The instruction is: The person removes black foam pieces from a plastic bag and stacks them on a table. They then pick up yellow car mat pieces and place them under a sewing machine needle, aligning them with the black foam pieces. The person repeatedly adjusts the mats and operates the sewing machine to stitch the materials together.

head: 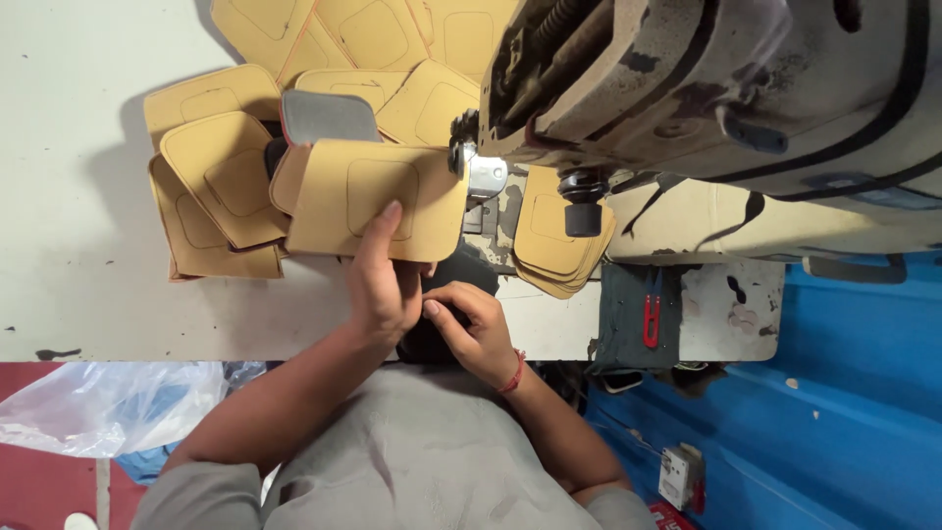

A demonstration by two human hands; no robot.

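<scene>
My left hand (381,285) rests on a large tan panel (378,201) with a stitched square outline, its index finger stretched over the panel's lower edge. The panel lies on the white table (88,245), its right edge by the sewing machine's metal presser foot (486,177). My right hand (471,329), with a red thread band at the wrist, pinches a dark piece (453,267) that sits under the tan panel and runs down towards my body. Fingertips of both hands meet close together at the table's near edge.
A worn industrial sewing machine (726,88) fills the upper right. Several tan stitched pieces (221,172) are fanned out at the left and back, with a grey one (329,116) among them. Another tan stack (554,240) sits under the machine arm. Red snips (651,320) lie on a dark cloth. A clear plastic bag (108,402) is on the floor.
</scene>
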